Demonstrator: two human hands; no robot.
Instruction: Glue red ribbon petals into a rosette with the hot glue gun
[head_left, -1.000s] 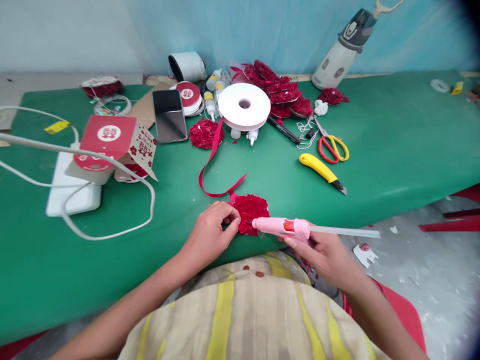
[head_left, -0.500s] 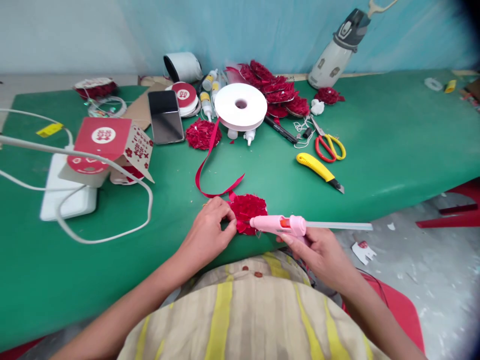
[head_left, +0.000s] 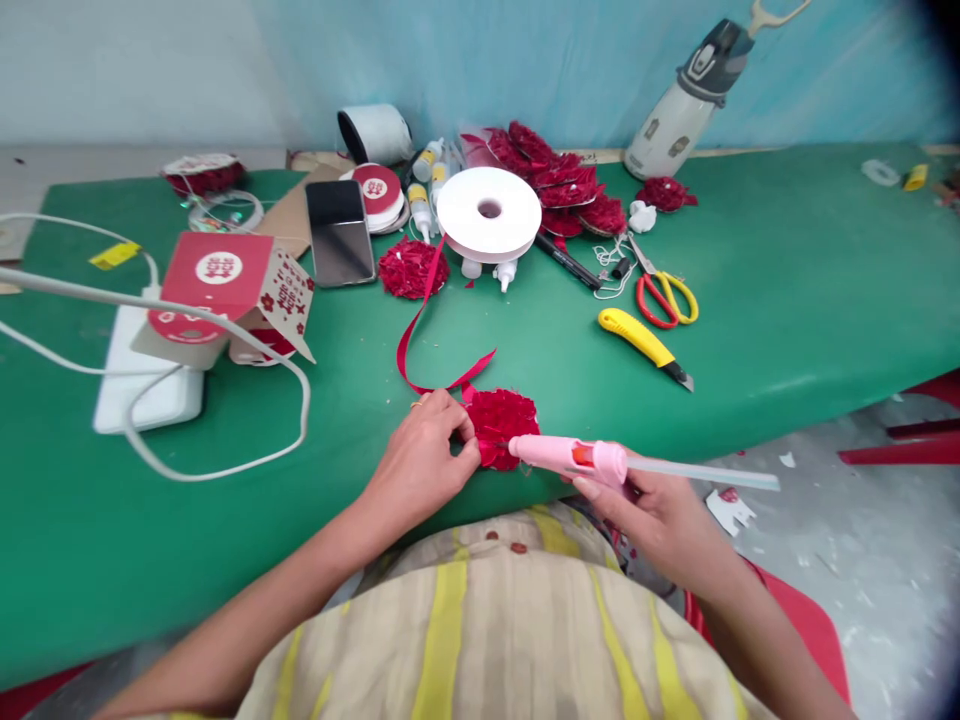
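Observation:
A red ribbon rosette [head_left: 504, 412] lies near the front edge of the green table. My left hand [head_left: 433, 447] is at its left side, thumb and fingers pinched on red ribbon there. In my right hand [head_left: 652, 510] is a pink hot glue gun [head_left: 574, 457], its nozzle pointing left over the rosette. A clear glue stick [head_left: 709, 472] juts from the gun's back. Whether the nozzle touches the ribbon I cannot tell. A loose red ribbon [head_left: 409, 350] curves down from the white spool [head_left: 489, 212] towards the rosette.
Right of the spool lie a yellow utility knife [head_left: 637, 338], its blade showing, and scissors [head_left: 666, 298]. More red rosettes [head_left: 559, 180] pile by the wall, near a bottle [head_left: 671, 125]. On the left are a phone [head_left: 340, 235], a red box [head_left: 217, 275] and a white cable [head_left: 306, 410].
The glue gun's back end has swung down and to the right, with my right hand shifting the same way. My left hand keeps its pinch. The whole view has shifted slightly.

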